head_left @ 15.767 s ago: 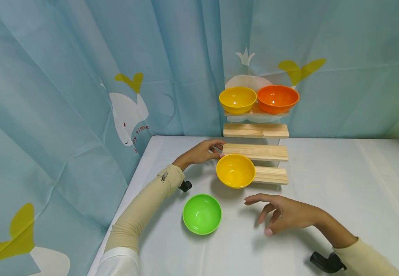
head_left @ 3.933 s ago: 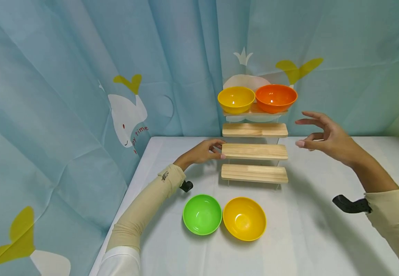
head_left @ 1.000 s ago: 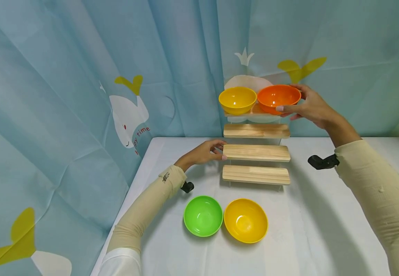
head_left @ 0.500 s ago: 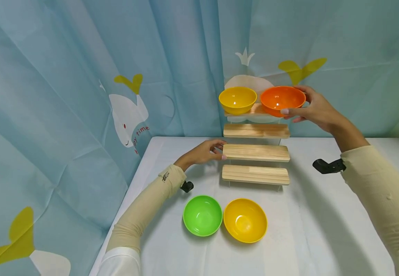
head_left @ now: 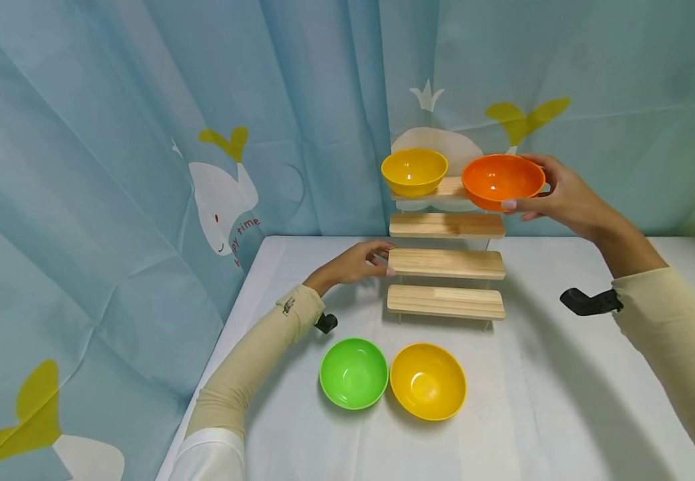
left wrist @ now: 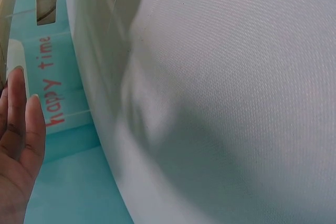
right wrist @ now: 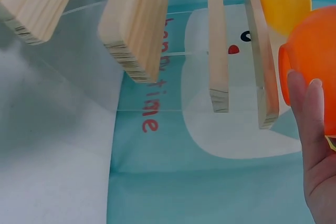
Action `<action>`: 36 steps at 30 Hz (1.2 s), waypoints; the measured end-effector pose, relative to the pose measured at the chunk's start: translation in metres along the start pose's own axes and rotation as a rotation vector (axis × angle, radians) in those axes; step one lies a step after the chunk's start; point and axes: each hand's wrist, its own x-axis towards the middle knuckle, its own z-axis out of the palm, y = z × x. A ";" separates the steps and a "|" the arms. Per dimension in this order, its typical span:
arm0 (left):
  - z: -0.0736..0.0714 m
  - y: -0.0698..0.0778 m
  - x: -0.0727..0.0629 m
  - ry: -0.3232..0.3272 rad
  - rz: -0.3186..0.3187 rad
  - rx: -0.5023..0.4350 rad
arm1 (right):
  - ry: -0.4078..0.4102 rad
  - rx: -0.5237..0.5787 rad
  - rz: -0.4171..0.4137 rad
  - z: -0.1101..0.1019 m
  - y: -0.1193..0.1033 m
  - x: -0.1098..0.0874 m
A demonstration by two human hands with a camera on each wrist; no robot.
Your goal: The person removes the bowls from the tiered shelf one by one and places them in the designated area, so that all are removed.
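An orange bowl (head_left: 502, 179) is pinched at its right side by my right hand (head_left: 569, 200), thumb in front and fingers behind. It is off the top shelf, by the shelf's right end; the right wrist view shows the fingers against its outer wall. My left hand (head_left: 353, 265) holds the left end of a stepped wooden stand (head_left: 446, 263) at its third shelf from the top, thumb at the front corner. On the top shelf's left sits a yellow bowl (head_left: 414, 172). A green bowl (head_left: 353, 374) and another yellow bowl (head_left: 428, 382) stand side by side on the table before the stand.
The table wears a white cloth (head_left: 563, 401). A blue curtain (head_left: 311, 100) with whale prints hangs behind and to the left. The stand's lower shelves, such as the bottom one (head_left: 446, 302), bear no bowls. Clear side supports (right wrist: 178, 53) join the shelves.
The right hand reached the top shelf, took the orange bowl and drew it right and towards me. Earlier, a yellow bowl went from the lowest shelf to the table. The left hand stayed put.
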 end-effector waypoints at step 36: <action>0.001 -0.003 -0.002 0.001 -0.007 -0.010 | 0.015 -0.040 -0.033 0.016 0.022 -0.058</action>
